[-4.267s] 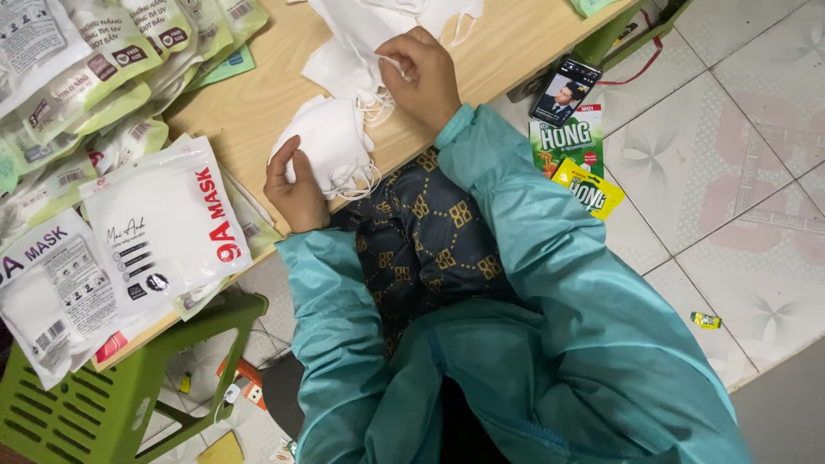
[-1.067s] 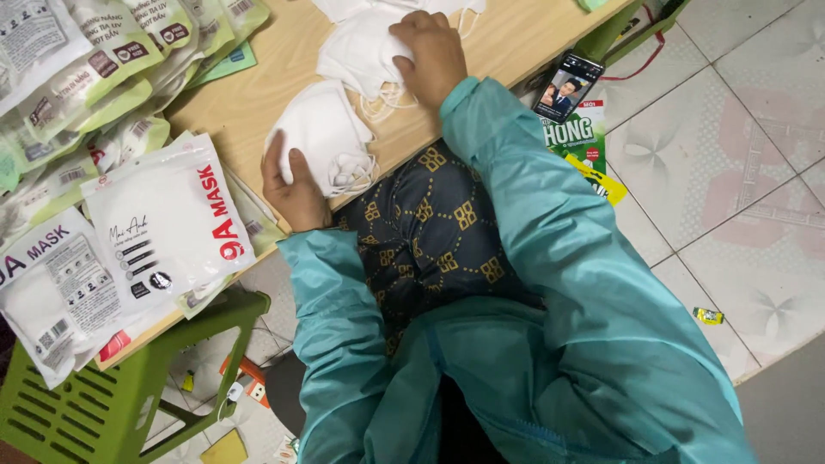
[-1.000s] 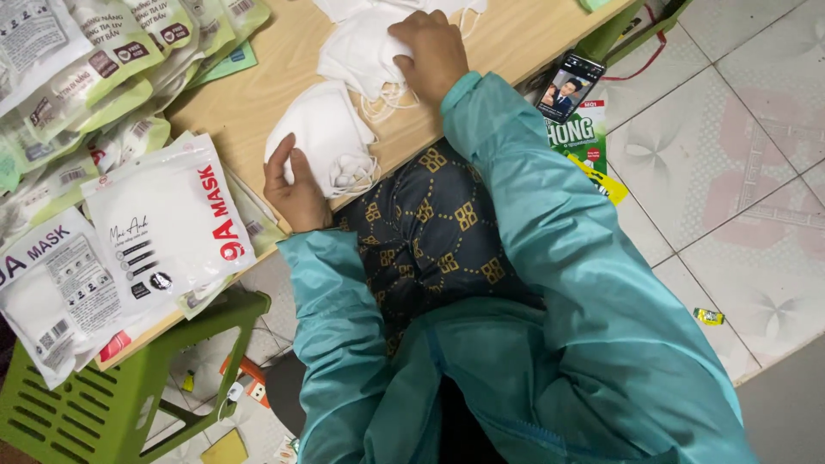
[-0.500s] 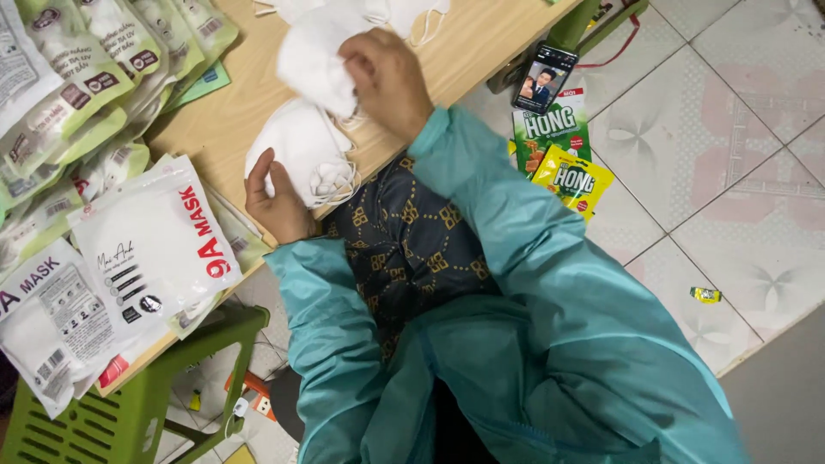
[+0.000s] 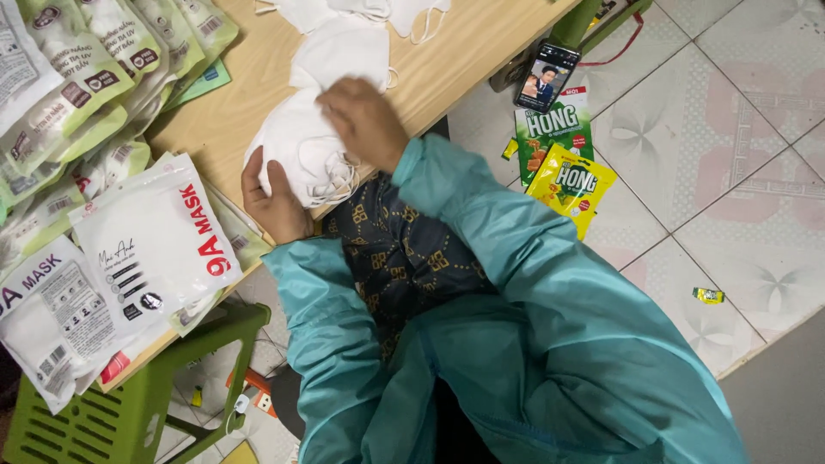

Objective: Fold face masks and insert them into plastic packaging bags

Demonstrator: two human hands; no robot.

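Packed pouches (image 5: 129, 249): I see sealed white mask packs piled at the table's left edge.
Left hand (image 5: 273, 199): fingers curled under the stack of white masks (image 5: 301, 155), gripping it.
Right hand (image 5: 365, 120): fingers together, pressing the stack.
Loose masks (image 5: 344, 17): I judge more remain.

Even, bright indoor light, soft shadows, mild sheen on the floor tiles (image 5: 687, 163), perhaps slight motion blur.
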